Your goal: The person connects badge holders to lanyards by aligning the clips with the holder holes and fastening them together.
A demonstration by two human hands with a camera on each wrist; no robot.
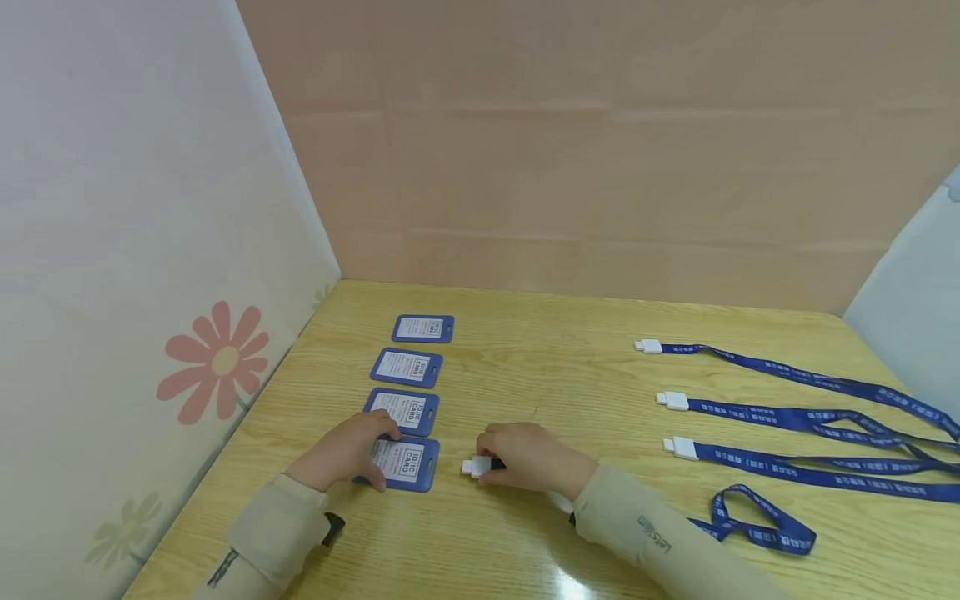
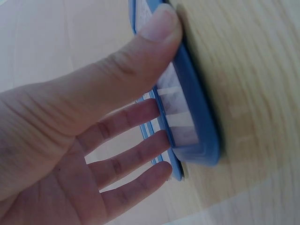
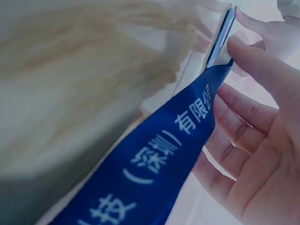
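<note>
The nearest blue card holder (image 1: pixel 411 467) lies flat on the table, its slotted end pointing right. My left hand (image 1: pixel 347 454) grips it by the left part, thumb on the near edge and fingers at the far edge. In the left wrist view, the thumb presses the frame of that card holder (image 2: pixel 197 112). To its right, my right hand (image 1: pixel 528 457) pinches the white clip (image 1: pixel 477 467) of a blue lanyard, whose tip points toward the slot, a short gap away. The strap (image 3: pixel 164 150), printed with white characters, trails back under the right wrist.
More blue card holders (image 1: pixel 407 367) lie in a column beyond the left hand. On the right, three lanyards (image 1: pixel 780 412) with white clips (image 1: pixel 677 402) stretch rightward. A loop of the held strap (image 1: pixel 783 533) lies near the right forearm. Walls (image 1: pixel 570 167) stand behind and at both sides.
</note>
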